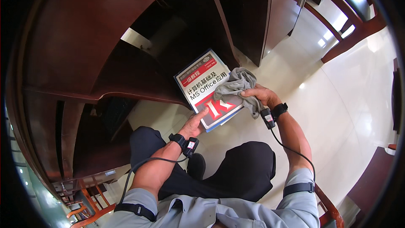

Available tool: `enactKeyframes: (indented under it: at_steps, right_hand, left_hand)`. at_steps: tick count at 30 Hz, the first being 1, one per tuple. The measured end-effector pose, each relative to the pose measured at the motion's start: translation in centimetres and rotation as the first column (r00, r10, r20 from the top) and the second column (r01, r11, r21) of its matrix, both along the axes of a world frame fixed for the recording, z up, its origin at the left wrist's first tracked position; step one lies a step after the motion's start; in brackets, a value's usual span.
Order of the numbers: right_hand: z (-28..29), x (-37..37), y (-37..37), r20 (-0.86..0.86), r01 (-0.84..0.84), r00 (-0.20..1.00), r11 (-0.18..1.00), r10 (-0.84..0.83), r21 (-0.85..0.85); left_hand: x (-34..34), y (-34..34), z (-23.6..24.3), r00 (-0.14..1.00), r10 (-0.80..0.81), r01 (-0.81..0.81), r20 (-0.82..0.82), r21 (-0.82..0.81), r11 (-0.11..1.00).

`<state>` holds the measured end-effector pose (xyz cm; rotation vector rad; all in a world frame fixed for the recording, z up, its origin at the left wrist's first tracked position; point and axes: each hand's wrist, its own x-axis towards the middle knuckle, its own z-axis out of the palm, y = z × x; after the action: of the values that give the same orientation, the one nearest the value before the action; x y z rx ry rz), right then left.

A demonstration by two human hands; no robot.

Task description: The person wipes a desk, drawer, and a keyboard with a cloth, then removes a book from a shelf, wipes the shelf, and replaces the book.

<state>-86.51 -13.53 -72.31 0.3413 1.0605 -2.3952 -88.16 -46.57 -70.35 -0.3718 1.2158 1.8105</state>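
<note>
A thick book with a white, red and grey cover is held up in front of my knees, tilted, with a blue edge showing beneath it. My left hand grips its near left corner, thumb on the cover and fingers hidden under it. In my right hand is a crumpled grey cloth, pinched by thumb and fingers. The cloth lies against the right side of the cover. Whether more than one book is in the stack cannot be made out.
A dark reddish-brown wooden desk with a round lock stands at the left, its dark open compartment behind the book. A cabinet door hangs open beyond. Wooden chairs stand at far right, on pale tiled floor.
</note>
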Motion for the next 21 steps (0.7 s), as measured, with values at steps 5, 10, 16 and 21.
enactKeyframes:
  at_steps: [5, 10, 16, 21]
  right_hand:
    - [0.2, 4.0, 1.8, -0.036, -0.125, 0.991, 0.991, 0.127, 0.040]
    - [-4.9, 11.1, 5.4, 0.071, -0.248, 0.968, 0.962, 0.241, 0.112]
    - [-6.8, 18.9, 6.4, 0.312, -0.135, 0.941, 0.991, 0.134, -0.017]
    - [-6.7, 19.6, 8.5, 0.187, -0.232, 0.962, 0.957, 0.199, 0.175]
  left_hand:
    - [3.3, -0.7, -1.0, 0.988, -0.134, 0.133, 0.082, 0.016, 0.991]
    - [7.4, 1.9, -3.4, 0.936, -0.350, 0.352, 0.036, -0.090, 0.932]
    - [10.0, 4.8, -7.4, 0.874, -0.462, 0.476, 0.148, -0.082, 0.875]
    - [10.4, 5.2, -10.3, 0.855, -0.493, 0.506, 0.159, -0.046, 0.862]
